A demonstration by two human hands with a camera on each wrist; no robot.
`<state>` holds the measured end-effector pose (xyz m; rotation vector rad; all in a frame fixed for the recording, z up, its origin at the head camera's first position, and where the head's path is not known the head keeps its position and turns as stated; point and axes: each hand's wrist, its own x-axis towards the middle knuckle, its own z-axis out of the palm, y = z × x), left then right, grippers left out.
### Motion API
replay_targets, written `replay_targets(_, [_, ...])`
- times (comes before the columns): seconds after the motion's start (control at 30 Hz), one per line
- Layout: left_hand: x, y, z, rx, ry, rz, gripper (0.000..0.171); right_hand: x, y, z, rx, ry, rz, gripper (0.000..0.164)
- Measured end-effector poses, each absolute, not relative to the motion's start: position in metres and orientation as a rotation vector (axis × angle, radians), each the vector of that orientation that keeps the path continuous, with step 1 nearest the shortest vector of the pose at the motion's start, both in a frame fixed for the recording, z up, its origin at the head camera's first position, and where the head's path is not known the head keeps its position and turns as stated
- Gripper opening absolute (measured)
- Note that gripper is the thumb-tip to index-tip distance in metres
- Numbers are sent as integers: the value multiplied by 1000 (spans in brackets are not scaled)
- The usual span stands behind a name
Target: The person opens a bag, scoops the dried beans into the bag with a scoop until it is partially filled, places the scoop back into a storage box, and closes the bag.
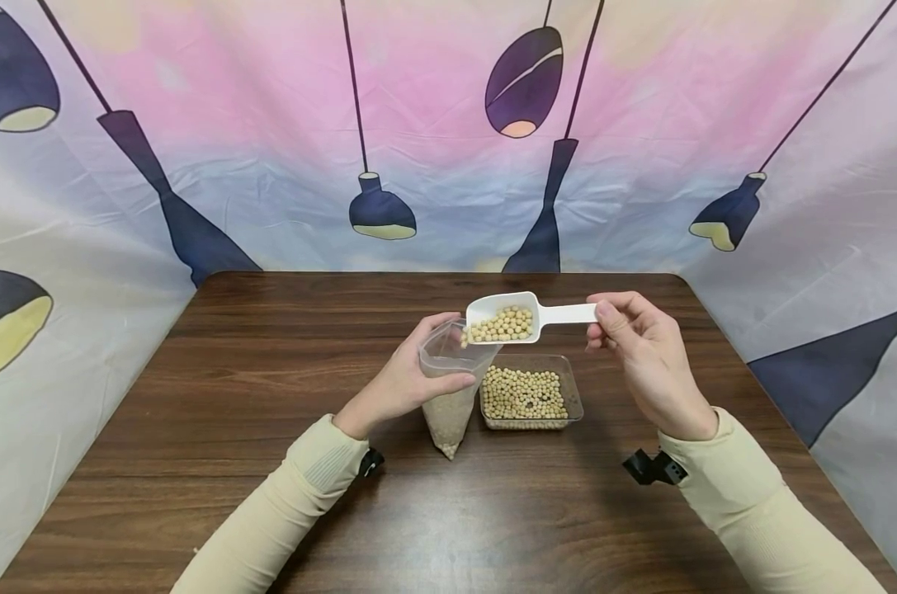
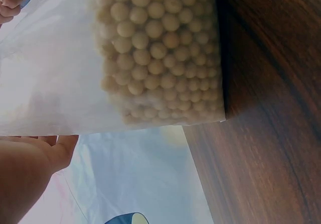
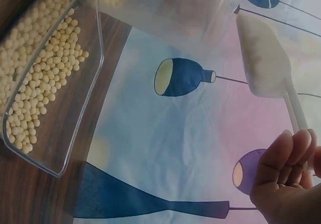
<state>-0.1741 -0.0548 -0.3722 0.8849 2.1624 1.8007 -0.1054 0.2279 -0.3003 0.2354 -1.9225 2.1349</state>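
Note:
A white scoop (image 1: 480,311) loaded with soybeans (image 1: 509,324) is tilted at the mouth of a clear plastic bag (image 1: 448,412). My right hand (image 1: 644,355) pinches the scoop's handle between thumb and fingers. Around the upper part of the bag curls my left hand (image 1: 411,371), the thumb in front and the mouth spread wide. Beans fill the bottom of the bag, as the left wrist view shows with its beans (image 2: 155,48). Right beside the bag stands a clear plastic box (image 1: 576,396) of soybeans; the right wrist view shows its beans (image 3: 47,68).
Everything stands on a dark wooden table (image 1: 218,429). Behind it hangs a cloth backdrop (image 1: 285,165) printed with lamps, close to the table's far edge. A small black strap end (image 1: 652,468) sticks out at the right wrist.

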Motion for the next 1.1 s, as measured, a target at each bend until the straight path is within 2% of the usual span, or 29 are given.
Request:
replay_targets(0.23, [-176,-55,-374,908,2165,1798,75,-104,228,-296,257,-1922,2082,21])
replay_targets(0.57, [-176,-55,-375,928,2184,1789,74,-101,228,-292,271,-1908,2019,14])
replay_targets(0.8, [-176,-54,-374,894,2160,1801,78,-98,227,-289,268,-1915,1963,18])
replay_targets(1.1, [-176,-54,-375,936,2154,1813,75,-95,225,-286,252,-1927,1875,22])
